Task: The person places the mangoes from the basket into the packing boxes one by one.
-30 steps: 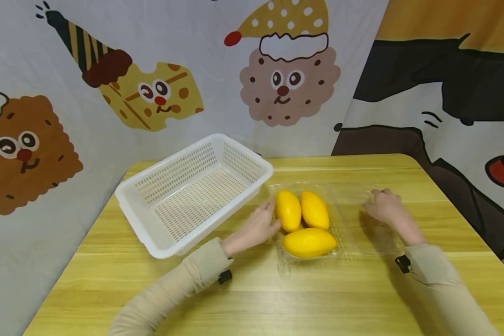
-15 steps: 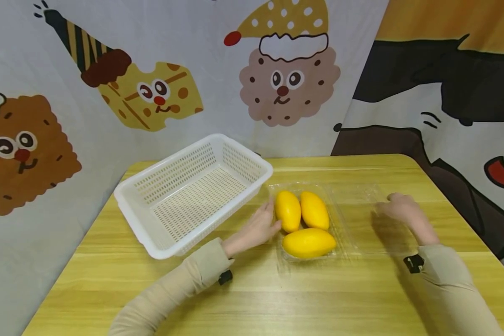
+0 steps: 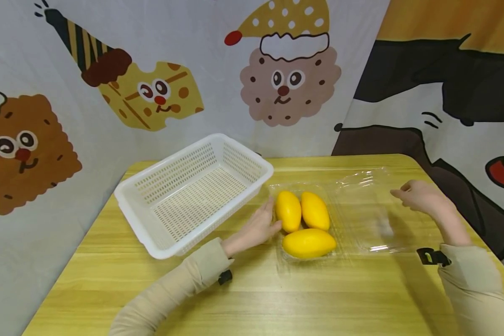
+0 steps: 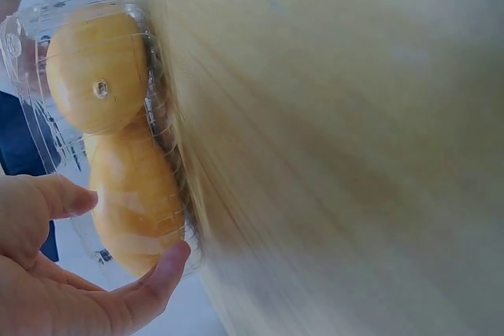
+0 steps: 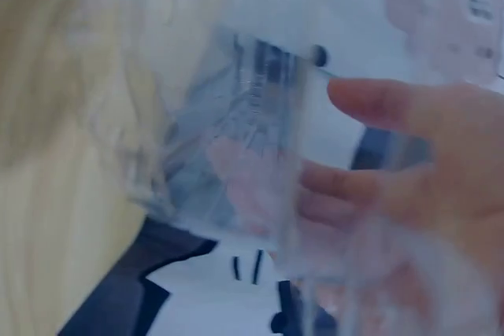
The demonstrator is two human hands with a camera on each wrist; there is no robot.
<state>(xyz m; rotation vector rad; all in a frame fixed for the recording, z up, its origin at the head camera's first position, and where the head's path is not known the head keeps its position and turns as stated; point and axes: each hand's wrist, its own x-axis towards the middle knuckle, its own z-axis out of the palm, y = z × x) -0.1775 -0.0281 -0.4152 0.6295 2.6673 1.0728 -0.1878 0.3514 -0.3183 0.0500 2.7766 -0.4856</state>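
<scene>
Three yellow mangoes (image 3: 309, 243) lie in the clear plastic base of a clamshell box (image 3: 277, 257). My left hand (image 3: 257, 227) rests against the base's left side with fairly straight fingers. In the left wrist view its thumb (image 4: 75, 197) reaches toward the nearest mango (image 4: 134, 202), the fingers lower along the box wall. To the right spreads the box's clear lid (image 3: 371, 219), and my right hand (image 3: 424, 200) is at its right part. In the right wrist view the thumb and forefinger stand apart, while other fingers show through the lid (image 5: 213, 116).
A white perforated plastic basket (image 3: 193, 196) stands at the left, close to my left hand, with nothing in it. Everything sits on a wood-grain table (image 3: 252, 298). Behind it hangs a cloth (image 3: 210, 28) printed with cartoon figures.
My right hand has moved to the right, away from the mangoes, and the lid has shifted and shows more clearly. My left hand, the mangoes and the basket have stayed put.
</scene>
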